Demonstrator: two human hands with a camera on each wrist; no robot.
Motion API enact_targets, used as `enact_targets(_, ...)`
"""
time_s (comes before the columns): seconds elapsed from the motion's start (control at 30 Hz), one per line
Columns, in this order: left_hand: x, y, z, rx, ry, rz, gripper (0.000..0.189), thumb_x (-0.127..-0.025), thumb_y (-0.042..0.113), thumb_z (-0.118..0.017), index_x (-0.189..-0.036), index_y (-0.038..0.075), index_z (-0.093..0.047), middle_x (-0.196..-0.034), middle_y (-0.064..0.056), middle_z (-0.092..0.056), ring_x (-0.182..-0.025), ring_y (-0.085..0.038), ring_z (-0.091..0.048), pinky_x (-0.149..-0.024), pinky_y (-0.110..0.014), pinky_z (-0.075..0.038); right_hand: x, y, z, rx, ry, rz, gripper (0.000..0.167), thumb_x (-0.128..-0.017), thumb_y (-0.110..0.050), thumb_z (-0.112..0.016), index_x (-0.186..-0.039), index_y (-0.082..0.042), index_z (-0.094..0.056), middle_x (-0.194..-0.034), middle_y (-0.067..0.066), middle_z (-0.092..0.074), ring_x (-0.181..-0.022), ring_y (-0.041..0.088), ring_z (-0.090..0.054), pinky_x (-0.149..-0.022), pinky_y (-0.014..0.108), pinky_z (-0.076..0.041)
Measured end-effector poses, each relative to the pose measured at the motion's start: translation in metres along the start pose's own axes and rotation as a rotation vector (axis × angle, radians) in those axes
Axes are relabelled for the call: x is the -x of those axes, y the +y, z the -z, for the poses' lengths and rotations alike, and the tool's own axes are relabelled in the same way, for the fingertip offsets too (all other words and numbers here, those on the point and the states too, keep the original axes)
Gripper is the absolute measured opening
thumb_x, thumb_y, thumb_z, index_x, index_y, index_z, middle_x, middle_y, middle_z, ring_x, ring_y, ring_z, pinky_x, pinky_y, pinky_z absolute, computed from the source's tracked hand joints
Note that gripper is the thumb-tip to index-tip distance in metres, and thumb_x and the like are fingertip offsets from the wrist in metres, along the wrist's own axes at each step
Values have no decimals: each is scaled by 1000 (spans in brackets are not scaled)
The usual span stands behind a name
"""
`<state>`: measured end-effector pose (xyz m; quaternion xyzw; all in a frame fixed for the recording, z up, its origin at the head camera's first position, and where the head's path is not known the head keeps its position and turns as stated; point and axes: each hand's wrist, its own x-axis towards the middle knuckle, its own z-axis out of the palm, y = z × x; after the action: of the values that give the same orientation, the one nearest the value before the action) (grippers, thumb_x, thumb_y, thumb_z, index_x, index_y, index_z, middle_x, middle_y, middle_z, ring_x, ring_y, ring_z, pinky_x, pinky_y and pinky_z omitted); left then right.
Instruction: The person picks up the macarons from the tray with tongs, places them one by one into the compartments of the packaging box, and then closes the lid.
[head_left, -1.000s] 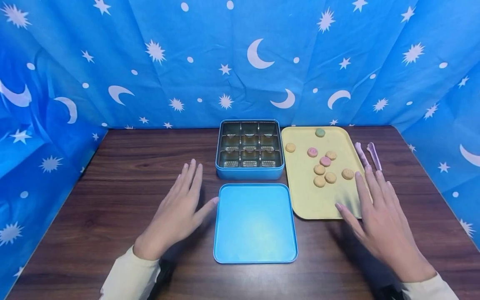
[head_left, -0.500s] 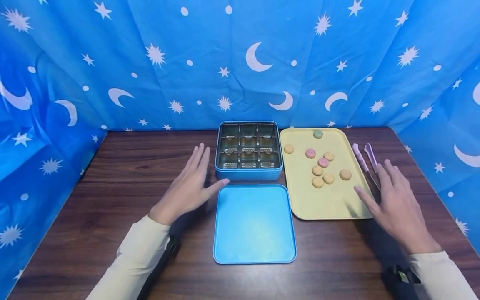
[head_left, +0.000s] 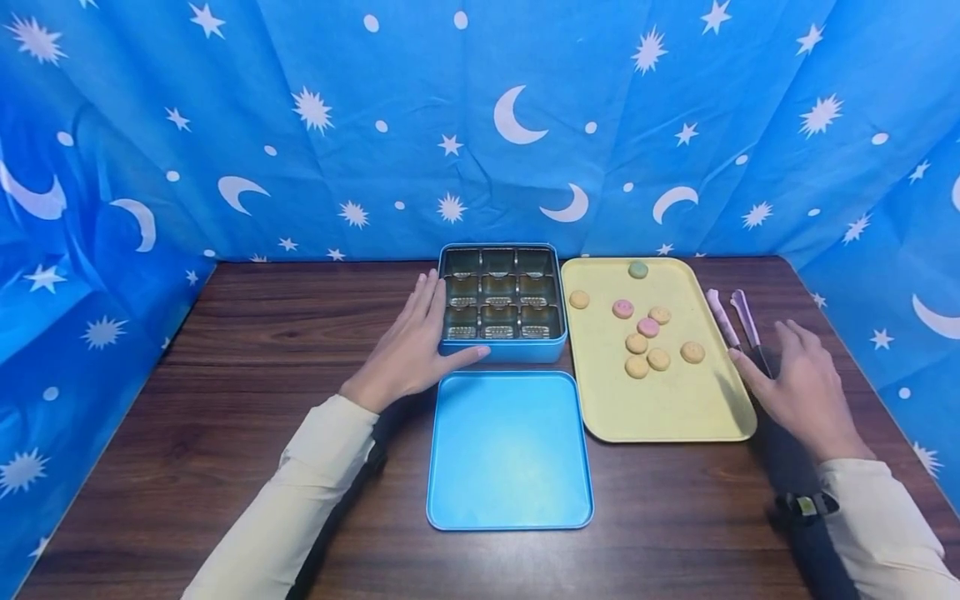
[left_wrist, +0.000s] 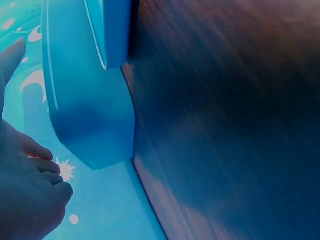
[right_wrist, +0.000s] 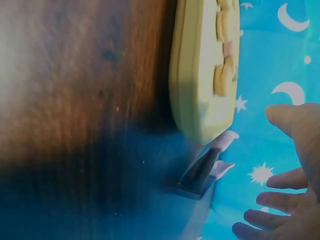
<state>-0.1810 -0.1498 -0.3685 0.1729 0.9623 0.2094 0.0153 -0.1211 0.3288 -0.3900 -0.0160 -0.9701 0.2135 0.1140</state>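
Note:
My left hand point(head_left: 408, 342) is held at the left side of a blue square tin point(head_left: 517, 352), its fingers straight and thumb spread toward the front wall. Whether it touches the tin I cannot tell. Inside the tin is a divider insert with several compartments. My right hand point(head_left: 806, 396) hovers over the near end of the tongs point(head_left: 744, 317), which have pale pink ends; its fingers are loosely bent and hold nothing. In the right wrist view the tongs point(right_wrist: 202, 172) lie apart from the fingers. Several small round cookies point(head_left: 637, 367), yellowish, pink and green, lie on a yellow tray point(head_left: 667, 417).
A blue square lid point(head_left: 510, 450) lies on the dark wooden table point(head_left: 247, 358) in front of the tin. The tray stands close to the tin's right side. A blue curtain point(head_left: 420, 92) with moons and stars hangs behind the table and along its sides.
My left hand has moved forward and right to the tin's side. My right hand has shifted right, off the tray's edge toward the tongs. Tin, lid and cookies have stayed put.

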Motion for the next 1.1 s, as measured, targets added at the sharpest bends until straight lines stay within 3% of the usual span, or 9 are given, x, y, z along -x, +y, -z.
enact_targets(0.43,-20,2,-11,-39,-27,-20,129,-81,85,-54,-161,3,5,-169,-16,9,-155,-29,10,-124,-46,-10,-27,20,-12,-28,-93,-123,81,-101,-40,-57,-139,27,-34,-130,49,-40,-122,63,-38,-99,74,-32)
enact_targets(0.53,-24,2,-13,-36,-42,-15,130,-81,85,-55,-161,2,6,-168,-17,10,-155,-29,10,-123,-46,-9,-32,22,-15,-43,-107,-140,76,-100,-39,-60,-135,26,-41,-120,45,-49,-108,56,-49,-89,69,-42)
enact_targets(0.63,-27,1,-15,-28,-55,-7,131,-80,85,-55,-161,2,6,-168,-17,12,-155,-28,12,-124,-46,-8,-37,25,-18,-44,-103,-135,67,-98,-37,-64,-126,23,-52,-103,37,-59,-87,45,-56,-73,57,-50)
enact_targets(0.7,-28,1,-15,-25,-57,0,132,-79,86,-55,-161,2,6,-168,-16,13,-154,-27,13,-124,-45,-7,-40,25,-20,-35,-92,-125,60,-96,-35,-67,-115,21,-58,-91,32,-62,-76,39,-57,-63,47,-49)
enact_targets(0.83,-30,0,-16,-27,-60,13,134,-77,89,-53,-161,2,5,-168,-15,14,-154,-25,15,-124,-42,-5,-45,25,-24,-37,-80,-134,51,-94,-33,-69,-100,17,-62,-78,25,-63,-67,33,-57,-55,34,-43)
enact_targets(0.97,-31,-2,-17,-39,-63,18,136,-76,90,-52,-161,1,7,-168,-15,16,-154,-25,16,-124,-42,-4,-47,25,-27,-49,-75,-167,47,-94,-34,-69,-90,13,-61,-72,20,-60,-64,31,-55,-51,32,-41)
enact_targets(1.1,-29,-2,-16,-40,-67,27,137,-76,90,-53,-160,1,8,-167,-16,17,-154,-27,16,-124,-44,-5,-49,26,-28,-58,-67,-184,48,-95,-34,-69,-91,13,-62,-73,21,-61,-66,33,-56,-54,36,-41)
